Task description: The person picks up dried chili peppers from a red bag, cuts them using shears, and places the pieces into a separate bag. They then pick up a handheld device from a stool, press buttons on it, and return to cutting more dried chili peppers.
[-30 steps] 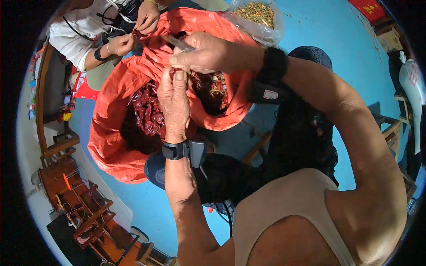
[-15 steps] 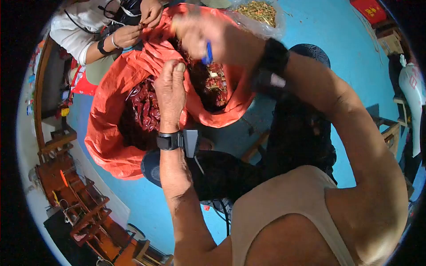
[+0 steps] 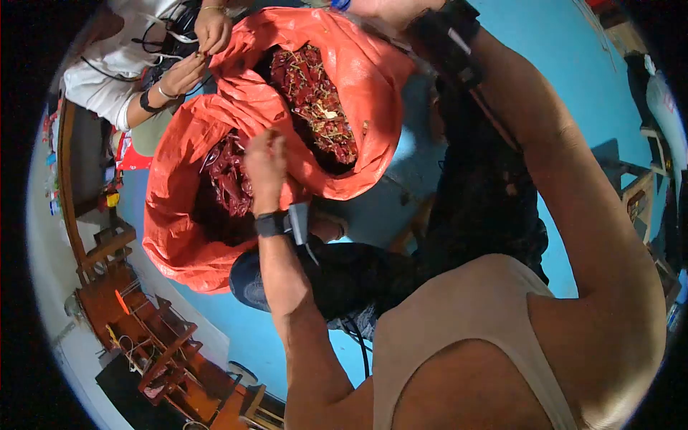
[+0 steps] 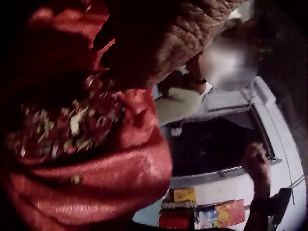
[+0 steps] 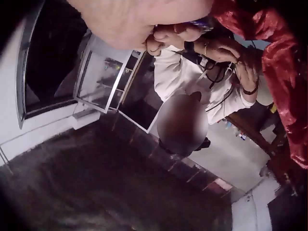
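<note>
My left hand (image 3: 265, 168) is over the inner edge of the left orange woven bag (image 3: 172, 236), its fingers blurred; I cannot tell whether they pinch anything. Dark red dried chilies (image 3: 231, 179) lie in that bag. Beside it, the right orange bag (image 3: 373, 136) holds red chili pieces mixed with pale stems (image 3: 312, 97). At the top edge of the head view is my right hand (image 3: 390, 10), partly cut off, beyond the right bag. Its fingers curl around a small blue-handled tool (image 5: 204, 22) in the right wrist view, mostly hidden by the hand.
Another person's hands (image 3: 183, 75) work close together at the far left of the bags. My dark-trousered legs (image 3: 480, 193) are on the near side. Wooden furniture (image 3: 143, 344) lines the left wall, and a white sack (image 3: 663, 100) stands at the right over blue floor.
My hands worked together over the bags, then parted. The right hand swung up and right with the blue-handled tool, uncovering the right bag's contents. The left hand shifted slightly down and left.
</note>
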Tool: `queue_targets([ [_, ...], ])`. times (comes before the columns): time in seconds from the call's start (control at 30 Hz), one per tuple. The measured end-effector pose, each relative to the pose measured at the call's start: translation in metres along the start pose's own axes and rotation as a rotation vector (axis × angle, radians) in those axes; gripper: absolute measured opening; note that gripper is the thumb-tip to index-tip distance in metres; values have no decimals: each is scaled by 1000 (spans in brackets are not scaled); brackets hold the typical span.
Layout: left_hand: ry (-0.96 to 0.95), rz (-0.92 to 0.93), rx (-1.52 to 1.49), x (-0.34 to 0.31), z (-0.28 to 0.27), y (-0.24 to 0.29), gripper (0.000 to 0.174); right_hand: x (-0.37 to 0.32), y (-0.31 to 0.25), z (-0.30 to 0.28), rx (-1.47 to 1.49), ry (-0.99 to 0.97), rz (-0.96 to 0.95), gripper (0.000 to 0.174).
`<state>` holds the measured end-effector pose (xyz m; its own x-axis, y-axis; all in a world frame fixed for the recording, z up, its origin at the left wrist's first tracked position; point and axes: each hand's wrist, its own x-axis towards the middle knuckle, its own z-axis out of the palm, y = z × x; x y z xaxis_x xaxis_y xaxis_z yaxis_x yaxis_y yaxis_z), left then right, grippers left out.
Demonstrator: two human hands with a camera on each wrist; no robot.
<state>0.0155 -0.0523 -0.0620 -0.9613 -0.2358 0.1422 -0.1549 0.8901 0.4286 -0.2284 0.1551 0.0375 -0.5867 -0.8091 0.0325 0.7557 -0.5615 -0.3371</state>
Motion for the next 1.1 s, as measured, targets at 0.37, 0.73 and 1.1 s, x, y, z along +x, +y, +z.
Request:
queue_targets([
  [0.37,8,140,-155,47,143,37,35,-10,26,28,-381,108,6,22],
  [0.73,-117,-247,-906,37,122,-21,6,-19,20,33,-504,148,-48,24],
  [1.1,4,-453,-1734,29,-27,14,14,-16,74,28,-1221,115,-97,28],
])
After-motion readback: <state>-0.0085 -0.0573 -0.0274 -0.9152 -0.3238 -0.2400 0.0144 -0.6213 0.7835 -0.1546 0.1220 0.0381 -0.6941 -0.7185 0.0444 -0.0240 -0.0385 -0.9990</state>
